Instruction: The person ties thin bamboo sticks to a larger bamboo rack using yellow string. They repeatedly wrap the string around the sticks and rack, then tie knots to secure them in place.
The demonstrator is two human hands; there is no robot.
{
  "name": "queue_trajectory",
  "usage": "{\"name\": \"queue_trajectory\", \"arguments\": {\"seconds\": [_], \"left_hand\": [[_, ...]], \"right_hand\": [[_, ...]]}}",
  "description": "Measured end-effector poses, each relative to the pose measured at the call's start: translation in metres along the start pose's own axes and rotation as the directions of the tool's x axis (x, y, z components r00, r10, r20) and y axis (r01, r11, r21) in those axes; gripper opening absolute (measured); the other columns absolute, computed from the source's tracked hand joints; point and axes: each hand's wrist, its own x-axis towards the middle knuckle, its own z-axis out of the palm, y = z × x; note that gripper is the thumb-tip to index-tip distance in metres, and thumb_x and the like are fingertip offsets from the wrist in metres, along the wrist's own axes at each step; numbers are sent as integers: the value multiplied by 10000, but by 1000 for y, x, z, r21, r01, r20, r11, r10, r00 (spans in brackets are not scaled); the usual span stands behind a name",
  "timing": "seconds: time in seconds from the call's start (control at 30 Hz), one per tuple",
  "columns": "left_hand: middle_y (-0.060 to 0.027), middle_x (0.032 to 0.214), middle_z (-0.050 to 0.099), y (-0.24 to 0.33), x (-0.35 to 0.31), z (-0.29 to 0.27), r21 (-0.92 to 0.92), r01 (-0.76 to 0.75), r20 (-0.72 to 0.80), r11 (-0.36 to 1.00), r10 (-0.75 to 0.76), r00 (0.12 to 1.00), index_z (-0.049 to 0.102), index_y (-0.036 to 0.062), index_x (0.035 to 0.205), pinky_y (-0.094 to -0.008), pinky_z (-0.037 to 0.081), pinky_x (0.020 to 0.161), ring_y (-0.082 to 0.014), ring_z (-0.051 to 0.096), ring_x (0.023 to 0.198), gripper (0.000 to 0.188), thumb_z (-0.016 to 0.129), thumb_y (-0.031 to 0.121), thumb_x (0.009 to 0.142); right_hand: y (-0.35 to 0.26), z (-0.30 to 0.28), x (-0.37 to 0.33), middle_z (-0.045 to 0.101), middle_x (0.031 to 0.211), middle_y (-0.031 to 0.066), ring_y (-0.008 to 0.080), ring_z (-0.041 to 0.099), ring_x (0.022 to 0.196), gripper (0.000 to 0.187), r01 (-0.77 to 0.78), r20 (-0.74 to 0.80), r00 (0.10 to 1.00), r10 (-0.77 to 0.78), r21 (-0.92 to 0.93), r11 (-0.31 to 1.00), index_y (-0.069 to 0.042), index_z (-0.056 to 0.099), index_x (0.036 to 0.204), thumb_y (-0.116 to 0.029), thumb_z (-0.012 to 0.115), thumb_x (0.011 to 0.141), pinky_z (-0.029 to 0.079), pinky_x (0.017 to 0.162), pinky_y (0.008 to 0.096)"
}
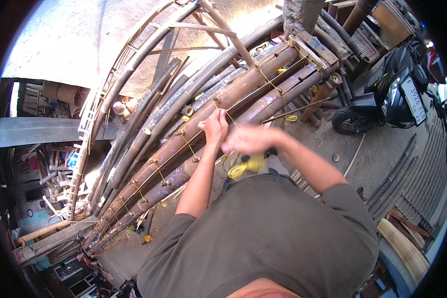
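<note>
Bamboo pole (248, 82) runs just behind the left grip (214, 127), its fingers curled; yellow cord (239, 170) bunches below the blurred right grip (249, 139). Whether either pinches anything, I cannot tell.

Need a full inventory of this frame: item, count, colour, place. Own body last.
pegged bamboo poles: 2, brown, diagonal, lower left to upper centre
cord: several runs, pale yellow, strung between the pegs
cord bundle: 1, bright yellow, in front of the torso
loose poles: many, grey-brown, piled beyond the pegged pair
curved frame: 1, brown and pale, upper left
post: 1, grey, top, right of centre
flat panel: 1, grey, left
motorcycle: 1, black, right
assorted clutter: uncountable, mixed, left and right edges
shirt: 1, dark olive-grey, bottom centre
left hand: 1, bare, fingers curled, at the upper pegged pole
right hand: 1, bare, blurred, beside the left; grip unclear
</note>
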Motion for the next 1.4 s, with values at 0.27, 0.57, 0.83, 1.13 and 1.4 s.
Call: {"name": "queue_trajectory", "arguments": {"seconds": [0.27, 0.57, 0.83, 1.13, 1.4], "left_hand": [[-4, 674, 595, 54, 97, -48, -603, -15, 10, 798, 26, 1000, 661, -1, 983, -251, 435, 621, -97, 559, 637, 278, 468, 196, 1009], [-249, 1020, 663, -37, 135, -23, -24, -136, 266, 990, 137, 954, 653, -7, 1065, -451, 480, 869, -383, 636, 992, 381, 492, 315, 941], [-258, 1035, 656, -133, -21, -147, 8, -81, 514, 997, 65, 855, 604, 18, 1106, -458, 460, 883, -383, 622, 1031, 313, 503, 266, 943], [-193, 1121, 654, -149, -49, -101, -72, -131, 99, 989, 138, 985, 629, 77, 1158, -559, 324, 923, -356, 602, 1081, 365, 461, 342, 972], [-166, 977, 692, -146, -50, -109, -192, 20, 134, 981, 6, 991, 685, 109, 1062, -446, 353, 892, -324, 650, 945, 310, 486, 327, 968]], "right_hand": [[63, 69, -44, 607, 719, 237, 420, 605, 693, 370, -503, -297, 850, 435, -215, 837, 0, 629, 733, -307, 520, 910, 467, 650, 496], [46, 141, -18, 640, 914, 155, 355, 614, 886, 227, -445, -474, 860, 188, -520, 729, -67, 616, 982, -183, 619, 788, 461, 848, 473], [107, 229, 57, 634, 899, 53, 163, 602, 875, 289, 487, -632, 307, 711, 746, 453, -62, 626, 938, -326, 512, 970, 482, 767, 356], [57, 107, 230, 687, 993, 187, 326, 656, 958, 555, -625, -445, 779, 441, -507, 593, -63, 699, 1018, -529, 407, 942, 494, 861, 428], [6, 117, 152, 632, 730, 207, 234, 594, 654, 474, -160, -128, 982, 140, -165, 973, 13, 654, 844, -378, 434, 998, 482, 710, 381]]}}
